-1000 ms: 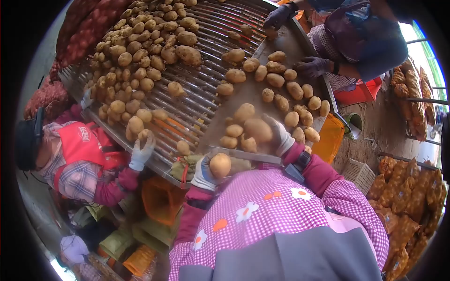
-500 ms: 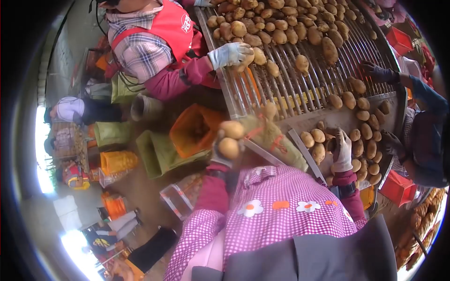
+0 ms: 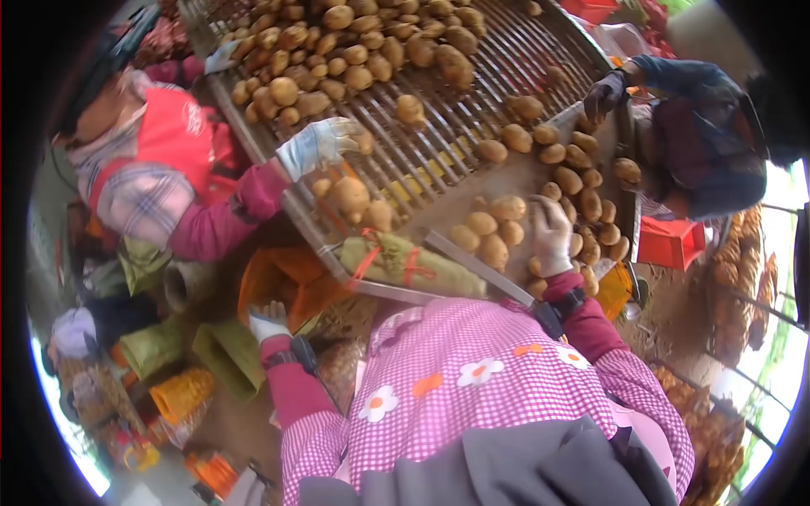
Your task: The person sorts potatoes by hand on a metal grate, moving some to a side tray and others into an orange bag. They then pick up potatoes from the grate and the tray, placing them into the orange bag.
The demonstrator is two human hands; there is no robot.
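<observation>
My left hand (image 3: 269, 322), in a pale glove, is at the mouth of an orange bag (image 3: 291, 282) below the table edge. Its fingers are apart and I see no potato in it. On the metal sorting table, my gloved right hand (image 3: 552, 238) rests among loose potatoes, its fingers stretched out beside a small cluster of potatoes (image 3: 482, 223). More potatoes (image 3: 591, 207) lie to the right of that hand. A rolled green sack (image 3: 413, 268) tied with red strips lies along the near edge, next to a metal divider (image 3: 479, 267).
A co-worker in a red apron (image 3: 181, 135) reaches over the bar grate (image 3: 430, 160) from the left; another person in dark clothes (image 3: 704, 139) stands at the right. Potatoes (image 3: 354, 51) heap on the far grate. Green bags (image 3: 228, 358) and a red crate (image 3: 666, 243) stand below.
The view has turned. My left hand held two potatoes before and now shows none, having moved down-left to the orange bag. My right hand has shifted towards the potato cluster on its left.
</observation>
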